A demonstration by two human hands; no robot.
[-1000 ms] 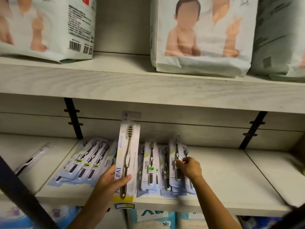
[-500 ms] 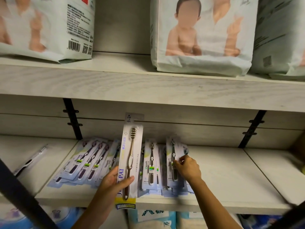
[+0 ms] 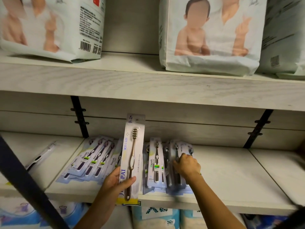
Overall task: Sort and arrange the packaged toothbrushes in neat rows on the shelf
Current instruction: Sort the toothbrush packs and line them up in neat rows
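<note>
So far the job looks half done. The left hand [image 3: 113,182] wraps its fingers round a gold toothbrush pack [image 3: 133,156], held upright before the shelf [image 3: 231,179]. The right hand [image 3: 186,166] curls its fingers on the dark packs [image 3: 175,185] lying in rows. The fanned pile [image 3: 92,162] on the left needs straightening.

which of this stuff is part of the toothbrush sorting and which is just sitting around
Part of the job: long white toothbrush pack in the left hand; dark-brush stack gripped by the right hand; fanned pile; shelf.
Just lying about: baby-picture bags above; tissue packs below; black strap.
</note>
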